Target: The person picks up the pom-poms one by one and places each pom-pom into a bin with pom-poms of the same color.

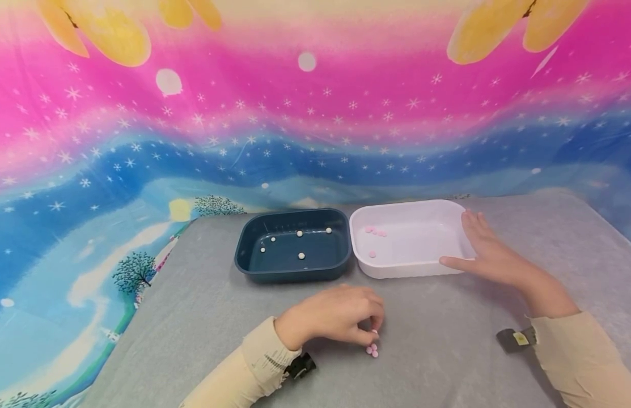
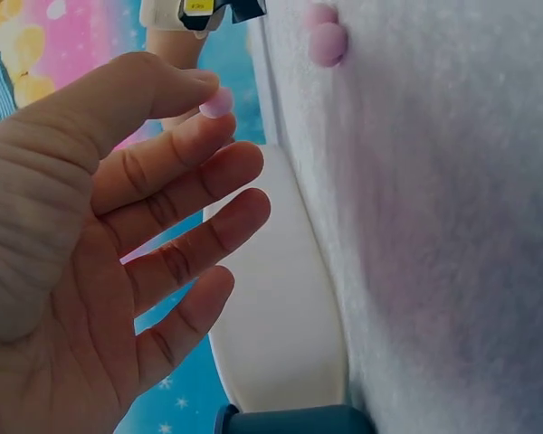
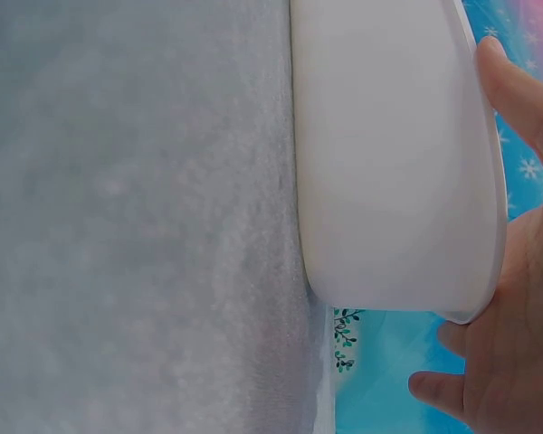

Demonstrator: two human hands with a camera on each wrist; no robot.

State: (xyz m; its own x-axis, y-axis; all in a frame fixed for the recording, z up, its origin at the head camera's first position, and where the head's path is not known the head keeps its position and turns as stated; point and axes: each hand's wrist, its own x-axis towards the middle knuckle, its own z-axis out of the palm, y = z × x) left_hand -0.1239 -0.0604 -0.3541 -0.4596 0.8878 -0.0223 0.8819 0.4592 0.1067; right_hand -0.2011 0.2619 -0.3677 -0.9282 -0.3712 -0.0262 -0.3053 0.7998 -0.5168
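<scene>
My left hand point(image 1: 341, 314) is just above the grey cloth, in front of the two tubs. Its thumb and index finger pinch a small pink ball point(image 2: 217, 102); the other fingers are spread apart in the left wrist view. Close below lie a few loose pink balls point(image 1: 375, 354) on the cloth. My right hand point(image 1: 491, 249) rests against the right end of the white tub point(image 1: 407, 271), thumb on the front rim and straight fingers along the end. Inside that tub are several pink balls point(image 1: 372, 254), mostly toward its left side.
A dark teal tub point(image 1: 295, 276) stands left of the white one, their rims almost touching. Several white balls point(image 1: 301, 256) are scattered on its floor. Grey cloth point(image 1: 193, 340) covers the table, and a colourful printed backdrop point(image 1: 295, 141) hangs behind and at the left.
</scene>
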